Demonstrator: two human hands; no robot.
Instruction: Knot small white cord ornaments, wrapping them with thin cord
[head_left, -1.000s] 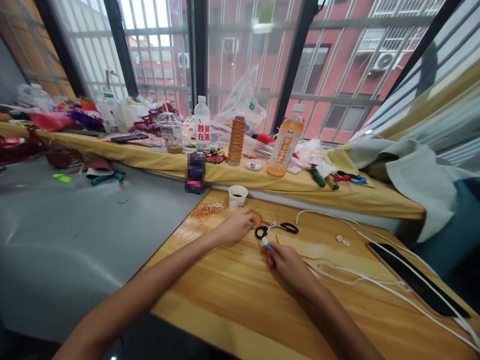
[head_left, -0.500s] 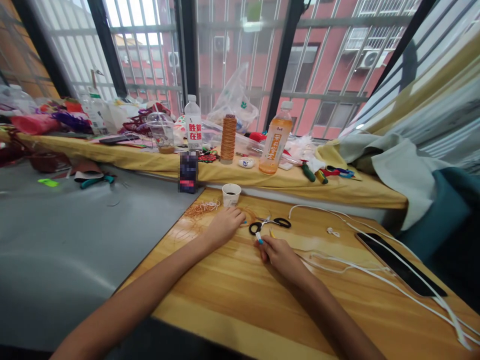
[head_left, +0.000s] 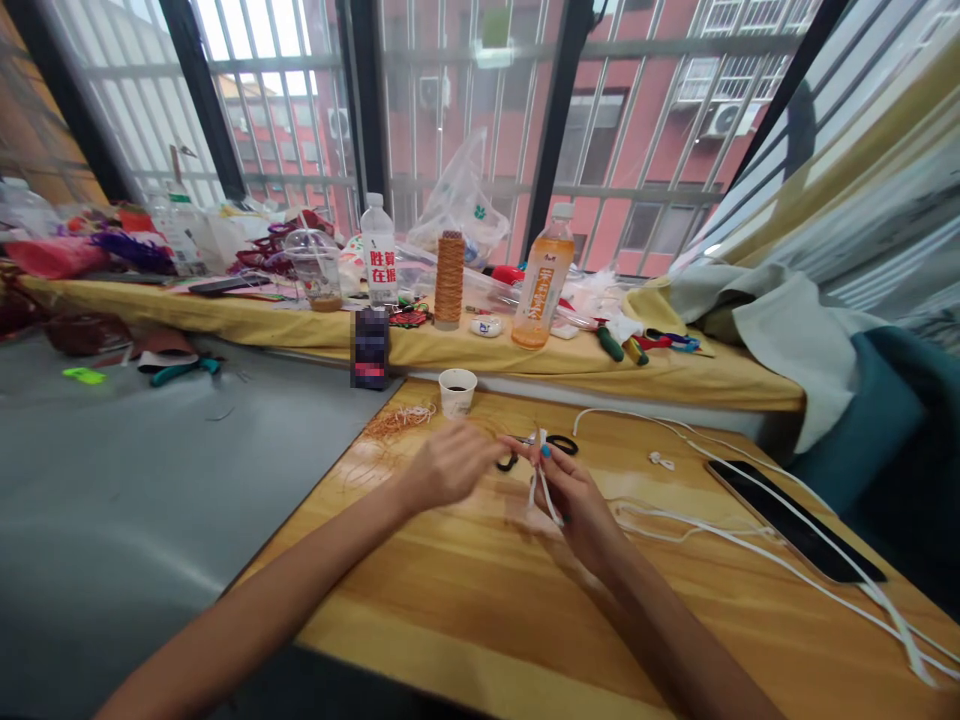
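Note:
My right hand (head_left: 581, 495) is closed on a short piece of white cord (head_left: 546, 492), pinched between thumb and fingers, with two ends hanging below. Left of it, above the wooden table, my left hand (head_left: 452, 463) is smeared by motion, so whether its fingers hold anything cannot be made out. Just behind the right hand lie the black-handled scissors (head_left: 562, 444), partly hidden by the fingers. Near the left hand rests a loose pile of thin brown thread (head_left: 394, 424) with white bits of cord in it. A paper cup (head_left: 457, 396) of dark liquid stands behind the hands.
Long white cords (head_left: 720, 530) run across the right side of the wooden table (head_left: 420, 620), over a phone (head_left: 795, 520). A small white knot (head_left: 661, 460) lies nearby. On the cloth-covered sill stand a spool of brown thread (head_left: 449, 280) and an orange drink bottle (head_left: 543, 285).
My right hand has raised the white cord and turned it so its ends show. My left hand has lifted off the table by the thread and is moving. The view has shifted slightly.

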